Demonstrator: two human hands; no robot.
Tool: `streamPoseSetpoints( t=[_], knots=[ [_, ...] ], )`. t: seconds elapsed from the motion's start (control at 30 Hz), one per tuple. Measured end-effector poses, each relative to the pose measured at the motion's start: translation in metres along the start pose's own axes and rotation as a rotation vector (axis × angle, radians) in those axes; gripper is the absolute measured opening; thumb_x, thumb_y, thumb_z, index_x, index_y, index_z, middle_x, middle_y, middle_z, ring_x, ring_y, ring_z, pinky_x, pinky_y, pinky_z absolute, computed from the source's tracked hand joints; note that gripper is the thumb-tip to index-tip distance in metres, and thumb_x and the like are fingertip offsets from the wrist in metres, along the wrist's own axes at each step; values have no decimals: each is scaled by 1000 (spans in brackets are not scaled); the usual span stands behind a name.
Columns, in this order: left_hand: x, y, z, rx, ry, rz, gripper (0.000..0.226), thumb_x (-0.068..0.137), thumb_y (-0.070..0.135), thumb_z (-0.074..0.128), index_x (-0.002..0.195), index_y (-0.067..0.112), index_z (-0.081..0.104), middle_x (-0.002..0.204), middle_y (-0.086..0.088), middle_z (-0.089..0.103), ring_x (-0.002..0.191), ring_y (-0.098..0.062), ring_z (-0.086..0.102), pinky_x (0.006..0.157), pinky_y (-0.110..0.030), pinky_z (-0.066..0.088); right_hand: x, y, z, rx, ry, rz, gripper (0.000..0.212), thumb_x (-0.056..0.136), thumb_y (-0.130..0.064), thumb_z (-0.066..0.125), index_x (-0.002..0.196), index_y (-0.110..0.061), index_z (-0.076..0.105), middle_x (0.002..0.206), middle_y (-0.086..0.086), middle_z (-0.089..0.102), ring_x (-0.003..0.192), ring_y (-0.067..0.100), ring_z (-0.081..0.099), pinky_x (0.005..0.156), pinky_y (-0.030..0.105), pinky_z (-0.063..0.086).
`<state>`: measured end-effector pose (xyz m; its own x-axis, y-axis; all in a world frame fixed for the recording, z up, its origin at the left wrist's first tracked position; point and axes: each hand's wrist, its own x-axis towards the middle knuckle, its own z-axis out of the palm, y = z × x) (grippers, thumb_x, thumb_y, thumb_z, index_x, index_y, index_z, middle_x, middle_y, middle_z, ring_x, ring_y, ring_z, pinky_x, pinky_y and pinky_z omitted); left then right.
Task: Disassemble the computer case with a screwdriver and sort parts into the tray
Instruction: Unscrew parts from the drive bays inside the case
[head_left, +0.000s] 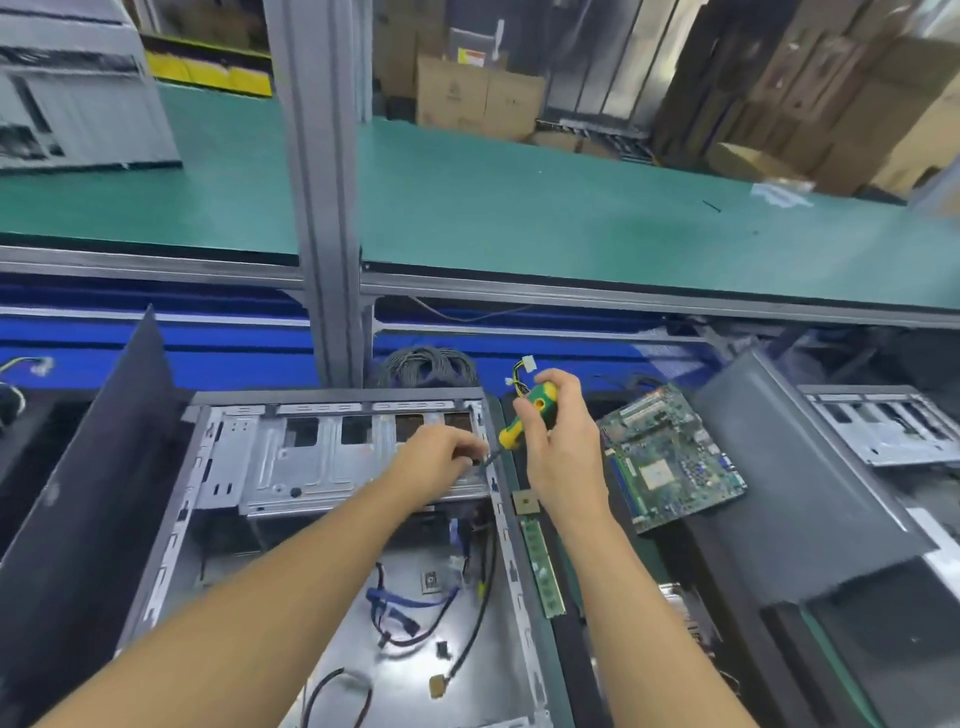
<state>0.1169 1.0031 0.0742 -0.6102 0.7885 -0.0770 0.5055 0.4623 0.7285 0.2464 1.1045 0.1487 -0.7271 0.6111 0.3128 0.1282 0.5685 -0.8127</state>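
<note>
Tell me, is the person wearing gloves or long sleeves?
No gloves: the left hand and right hand are bare. The left forearm and right forearm are bare too, with no sleeve in view. I see no watch, ring or bracelet.

Both arms fwd; L hand (441, 454) fingers curled, R hand (563, 447) grips screwdriver (540, 401).

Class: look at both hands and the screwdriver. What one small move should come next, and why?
Probably turn the screwdriver with the right hand to back the screw out. The left hand pinches its tip at the right edge of the drive cage inside the computer case, so it seems seated; the screw is hidden by fingers.
</note>
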Motion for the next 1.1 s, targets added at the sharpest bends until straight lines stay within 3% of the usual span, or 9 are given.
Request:
streamPoseSetpoints(
  t=[0.13, 0.27, 0.37, 0.47, 0.53, 0.7, 0.83, 0.93, 1.1],
  knots=[
    [0, -5, 2, -39, 22, 28, 29, 95, 2, 59, 113, 20, 74, 104, 7, 74, 96, -4, 66, 95, -21, 50, 1, 5, 1, 6, 12, -7, 20, 102, -24, 57, 112, -35, 44, 89, -1, 55, 78, 7, 52, 64, 10, 39],
    [-3, -12, -1, -75, 3, 65, 33, 93, -3, 56, 108, 22, 70, 98, 11, 72, 89, 12, 62, 78, -2, 44, 4, 5, 3, -15, -2, -22, 19, 101, -22, 59, 115, -30, 48, 94, -2, 58, 82, 6, 55, 70, 8, 38],
    [-6, -18, -1, -62, 83, 83, 34, 92, -2, 57, 108, 24, 70, 102, 16, 68, 89, 18, 57, 78, 2, 40, 6, 2, 5, -8, -17, -38, 18, 101, -21, 58, 113, -30, 48, 97, 2, 61, 87, 16, 60, 72, 10, 40],
    [-8, -23, 0, 10, 120, 138, 28, 90, 2, 61, 106, 24, 69, 107, 13, 63, 93, 6, 54, 87, -11, 44, 9, 1, 5, -6, -41, -14, 18, 102, -24, 57, 112, -33, 46, 97, 2, 61, 87, 22, 64, 72, 16, 43],
    [-6, -26, 3, 52, 151, 164, 27, 91, 2, 60, 107, 22, 69, 111, 9, 61, 101, -6, 53, 94, -24, 45, 9, 0, 4, -6, -39, -15, 17, 102, -24, 57, 111, -33, 46, 94, 1, 60, 82, 17, 63, 67, 11, 40],
    [-2, -37, -3, 46, 346, 50, 29, 95, -2, 49, 104, 18, 68, 111, 4, 63, 110, -16, 54, 100, -35, 43, 13, -4, 4, 13, -37, -16, 16, 102, -21, 58, 110, -29, 48, 87, 1, 58, 73, 5, 57, 61, 6, 40],
    [-2, -46, -10, -52, 383, -30, 34, 97, -5, 41, 100, 18, 66, 108, 4, 60, 102, -10, 53, 85, -14, 46, 17, -3, 6, 46, 21, -11, 15, 102, -19, 58, 112, -26, 48, 90, 3, 59, 72, -5, 59, 61, 5, 40],
    [-1, -47, -10, -138, 394, -80, 38, 98, -5, 36, 100, 17, 67, 108, 5, 61, 100, -9, 55, 86, -18, 42, 21, -1, 10, 43, 34, -14, 16, 103, -22, 57, 114, -28, 48, 94, 3, 60, 76, -5, 59, 63, 5, 40],
    [-2, -54, -15, -356, 463, -175, 44, 96, -9, 35, 101, 18, 69, 107, 7, 67, 97, 3, 58, 82, -7, 39, 27, 1, 17, 28, 28, 1, 17, 103, -25, 57, 114, -32, 47, 97, 1, 61, 79, 1, 57, 64, 7, 40]
  ],
)
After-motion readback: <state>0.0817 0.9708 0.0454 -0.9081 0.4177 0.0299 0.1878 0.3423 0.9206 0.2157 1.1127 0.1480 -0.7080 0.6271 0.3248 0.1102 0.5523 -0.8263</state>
